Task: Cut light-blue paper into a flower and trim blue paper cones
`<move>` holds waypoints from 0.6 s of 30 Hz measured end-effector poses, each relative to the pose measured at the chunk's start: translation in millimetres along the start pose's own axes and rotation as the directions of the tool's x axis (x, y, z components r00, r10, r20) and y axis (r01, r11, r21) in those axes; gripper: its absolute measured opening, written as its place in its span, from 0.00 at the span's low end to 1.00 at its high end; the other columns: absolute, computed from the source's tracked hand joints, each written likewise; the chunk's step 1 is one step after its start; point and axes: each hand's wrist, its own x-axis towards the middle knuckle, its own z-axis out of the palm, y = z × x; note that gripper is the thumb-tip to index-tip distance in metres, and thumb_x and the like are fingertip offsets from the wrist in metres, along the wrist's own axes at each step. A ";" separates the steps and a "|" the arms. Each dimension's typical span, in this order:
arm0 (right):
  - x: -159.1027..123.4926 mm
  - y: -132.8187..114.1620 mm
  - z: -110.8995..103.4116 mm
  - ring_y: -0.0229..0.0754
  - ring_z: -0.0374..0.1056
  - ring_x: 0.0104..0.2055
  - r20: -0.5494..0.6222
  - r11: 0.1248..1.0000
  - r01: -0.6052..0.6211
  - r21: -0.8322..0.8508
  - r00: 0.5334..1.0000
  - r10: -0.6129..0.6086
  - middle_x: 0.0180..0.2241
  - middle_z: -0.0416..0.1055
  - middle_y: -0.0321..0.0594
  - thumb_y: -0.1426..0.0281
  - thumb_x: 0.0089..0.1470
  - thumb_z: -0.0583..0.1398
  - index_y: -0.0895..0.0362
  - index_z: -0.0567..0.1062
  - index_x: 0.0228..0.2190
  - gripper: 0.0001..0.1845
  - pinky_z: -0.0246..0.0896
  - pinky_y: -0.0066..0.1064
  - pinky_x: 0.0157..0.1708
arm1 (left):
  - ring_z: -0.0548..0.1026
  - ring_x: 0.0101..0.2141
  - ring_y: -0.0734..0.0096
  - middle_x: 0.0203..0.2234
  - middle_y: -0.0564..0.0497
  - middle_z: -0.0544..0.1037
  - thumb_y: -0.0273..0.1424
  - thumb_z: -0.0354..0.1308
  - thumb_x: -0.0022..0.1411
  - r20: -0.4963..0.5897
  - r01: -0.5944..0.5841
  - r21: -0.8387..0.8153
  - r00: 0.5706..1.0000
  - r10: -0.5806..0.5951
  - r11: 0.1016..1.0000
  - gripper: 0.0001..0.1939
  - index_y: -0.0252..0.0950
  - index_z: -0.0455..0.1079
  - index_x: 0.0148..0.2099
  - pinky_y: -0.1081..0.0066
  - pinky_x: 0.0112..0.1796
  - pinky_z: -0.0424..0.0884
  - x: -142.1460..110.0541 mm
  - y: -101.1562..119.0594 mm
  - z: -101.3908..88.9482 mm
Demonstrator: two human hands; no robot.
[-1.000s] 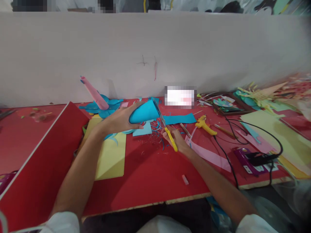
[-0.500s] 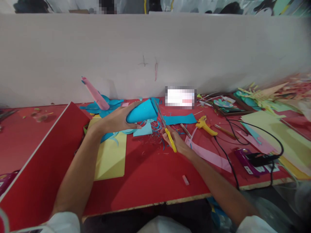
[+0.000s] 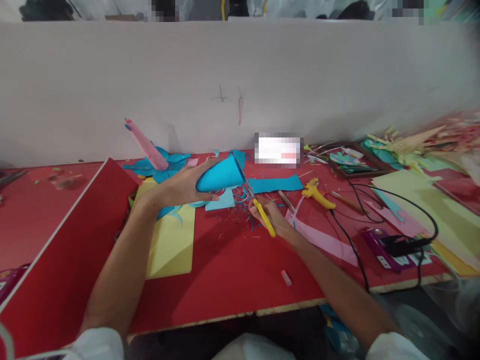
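My left hand (image 3: pixel 180 187) is wrapped round a rolled blue paper cone (image 3: pixel 221 175), holding it just above the red table (image 3: pixel 232 270) with its wide end pointing right. My right hand (image 3: pixel 272 217) grips yellow-handled scissors (image 3: pixel 258 205), whose blades reach up to the cone's wide rim. Thin blue paper shavings (image 3: pixel 240 212) lie on the table under the blades. Flat blue paper pieces (image 3: pixel 275 184) lie just behind the scissors.
A yellow sheet (image 3: pixel 170 240) lies under my left forearm, a red board (image 3: pixel 63 250) at left. A pink paper roll (image 3: pixel 146 145) leans on blue scraps at the back. A yellow glue gun (image 3: pixel 317 192), pink strip (image 3: pixel 322 240), black cables (image 3: pixel 375 210) and paper crafts crowd the right.
The scissor blades have closed in against the cone's rim, and the cone has shifted slightly. Both arms stay in much the same place.
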 end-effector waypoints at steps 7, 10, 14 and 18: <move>-2.9 7.8 3.0 0.41 0.61 0.21 -0.063 0.993 -0.115 0.030 0.991 0.117 0.18 0.65 0.35 0.39 0.55 0.63 0.51 0.67 0.24 0.30 0.53 0.33 0.21 | 0.75 0.61 0.43 0.69 0.39 0.70 0.58 0.67 0.59 -0.038 -0.024 -0.020 0.999 0.023 1.000 0.58 0.43 0.47 0.81 0.55 0.55 0.75 3.7 -4.5 2.4; -3.8 13.4 5.3 0.39 0.59 0.17 -0.055 0.983 -0.140 0.116 0.988 0.147 0.17 0.63 0.33 0.35 0.56 0.60 0.51 0.66 0.24 0.32 0.51 0.32 0.19 | 0.75 0.62 0.42 0.70 0.38 0.69 0.60 0.63 0.62 -0.072 -0.052 -0.031 0.996 0.050 0.998 0.54 0.42 0.49 0.80 0.55 0.56 0.75 3.7 -3.0 2.3; -1.0 16.8 5.7 0.37 0.56 0.20 -0.096 0.989 -0.038 0.140 0.994 0.052 0.19 0.59 0.31 0.32 0.60 0.53 0.51 0.65 0.26 0.35 0.50 0.32 0.21 | 0.76 0.61 0.42 0.68 0.37 0.72 0.61 0.54 0.68 -0.128 -0.054 -0.060 0.991 0.046 0.997 0.48 0.38 0.52 0.79 0.53 0.57 0.74 2.6 -1.3 0.9; 1.2 15.0 5.3 0.39 0.60 0.29 -0.098 0.996 0.025 0.086 0.995 -0.016 0.28 0.65 0.35 0.35 0.60 0.57 0.52 0.67 0.31 0.32 0.58 0.33 0.28 | 0.77 0.60 0.40 0.66 0.38 0.74 0.61 0.64 0.60 -0.139 0.012 -0.024 0.990 -0.015 1.000 0.53 0.41 0.55 0.78 0.52 0.55 0.76 2.1 0.0 -0.8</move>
